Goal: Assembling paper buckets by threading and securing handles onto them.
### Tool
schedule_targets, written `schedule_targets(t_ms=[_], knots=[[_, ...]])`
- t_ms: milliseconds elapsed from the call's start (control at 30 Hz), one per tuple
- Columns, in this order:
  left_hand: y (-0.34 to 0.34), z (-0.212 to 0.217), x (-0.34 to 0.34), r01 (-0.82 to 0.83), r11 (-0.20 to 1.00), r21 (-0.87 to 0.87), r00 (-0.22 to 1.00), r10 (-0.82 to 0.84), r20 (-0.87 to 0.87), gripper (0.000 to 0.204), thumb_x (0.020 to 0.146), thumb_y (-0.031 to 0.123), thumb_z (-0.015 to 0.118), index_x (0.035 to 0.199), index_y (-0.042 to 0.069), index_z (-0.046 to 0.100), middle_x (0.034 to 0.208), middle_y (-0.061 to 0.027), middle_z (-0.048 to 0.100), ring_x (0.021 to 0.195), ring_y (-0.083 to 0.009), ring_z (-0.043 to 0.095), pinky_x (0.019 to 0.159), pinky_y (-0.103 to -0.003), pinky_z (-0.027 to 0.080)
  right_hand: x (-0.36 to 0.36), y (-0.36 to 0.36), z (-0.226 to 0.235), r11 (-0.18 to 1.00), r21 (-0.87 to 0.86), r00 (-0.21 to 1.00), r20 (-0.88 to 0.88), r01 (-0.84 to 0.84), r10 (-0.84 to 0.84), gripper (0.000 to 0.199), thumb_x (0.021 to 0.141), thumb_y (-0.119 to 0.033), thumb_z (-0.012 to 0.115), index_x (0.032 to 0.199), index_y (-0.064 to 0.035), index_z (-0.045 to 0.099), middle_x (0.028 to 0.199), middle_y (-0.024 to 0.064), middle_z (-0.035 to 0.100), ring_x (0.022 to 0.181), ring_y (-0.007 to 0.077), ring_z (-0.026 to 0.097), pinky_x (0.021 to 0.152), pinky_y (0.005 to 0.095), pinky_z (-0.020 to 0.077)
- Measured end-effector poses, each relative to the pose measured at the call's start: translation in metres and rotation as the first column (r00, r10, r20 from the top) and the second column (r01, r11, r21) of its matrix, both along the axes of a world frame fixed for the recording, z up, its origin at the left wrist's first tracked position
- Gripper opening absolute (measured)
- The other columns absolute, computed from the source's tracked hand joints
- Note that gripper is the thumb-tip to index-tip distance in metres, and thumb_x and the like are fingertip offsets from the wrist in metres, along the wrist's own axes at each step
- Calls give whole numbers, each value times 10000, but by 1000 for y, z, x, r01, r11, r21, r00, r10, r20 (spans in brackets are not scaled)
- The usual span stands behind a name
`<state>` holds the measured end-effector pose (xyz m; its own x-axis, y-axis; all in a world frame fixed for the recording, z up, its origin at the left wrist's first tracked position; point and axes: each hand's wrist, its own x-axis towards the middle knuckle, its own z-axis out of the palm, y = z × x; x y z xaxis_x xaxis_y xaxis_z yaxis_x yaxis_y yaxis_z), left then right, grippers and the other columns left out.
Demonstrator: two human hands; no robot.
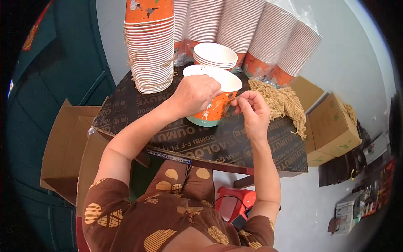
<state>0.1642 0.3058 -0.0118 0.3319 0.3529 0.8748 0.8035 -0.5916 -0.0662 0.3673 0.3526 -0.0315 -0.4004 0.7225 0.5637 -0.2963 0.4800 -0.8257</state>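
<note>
Now my left hand (195,94) is closed over the rim of an orange paper bucket with a white inside and small skeleton drawings (214,107), gripping it from the 9 o'clock side. My right hand (252,111) is at the 3 o'clock side of the same bucket, with thumb and forefinger pinched together on a thin pale string (233,99) just at the bucket's wall; the other fingers are curled in. The bucket stands near the middle of a dark board table with pale printed letters (235,145).

At 12 o'clock from the bucket, touching it or almost, is a short stack of the same white-lined buckets (215,55). At 10 o'clock stands a tall stack of buckets with strings hanging at its side (150,46). At 1 o'clock, more stacks wrapped in clear plastic (268,33) lean against each other. At 3 o'clock, just beside my right hand, lies a heap of tan twisted cords (281,103). Brown cardboard boxes (331,126) stand farther out in that direction. An open cardboard box (63,147) is at 8 o'clock, and a red plastic stool (235,201) is at 6 o'clock under the table.
</note>
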Motion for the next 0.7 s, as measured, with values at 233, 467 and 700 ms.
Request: schedule_targets(t_ms=[233, 467, 700], knots=[[-5, -11, -5, 39, 997, -61, 997, -43, -66, 172, 767, 120, 706, 749, 40, 555, 651, -94, 567, 614, -279, 592, 546, -399, 461, 5, 1, 16, 986, 28, 984, -60, -166, 168, 87, 924, -1, 560, 1007, 16, 581, 855, 73, 681, 666, 66, 553, 606, 198, 456], [-17, -16, 7, 25, 996, -88, 998, -30, -62, 188, 765, 145, 745, 749, 46, 586, 638, -80, 576, 551, -265, 581, 494, -377, 448, 18, 20, 23, 984, 87, 965, -200, -155, 170, 138, 928, -1, 561, 1055, 27, 607, 868, 101, 686, 636, 75, 532, 571, 203, 422], [3, -27, 1, -31, 996, -86, 992, 20, -124, 191, 775, 152, 739, 729, 48, 585, 634, -80, 576, 570, -255, 588, 511, -368, 459, 28, 38, 19, 985, 42, 942, -287, -168, 173, 172, 929, -45, 591, 1082, 29, 616, 844, 95, 675, 598, 67, 477, 543, 202, 382]])
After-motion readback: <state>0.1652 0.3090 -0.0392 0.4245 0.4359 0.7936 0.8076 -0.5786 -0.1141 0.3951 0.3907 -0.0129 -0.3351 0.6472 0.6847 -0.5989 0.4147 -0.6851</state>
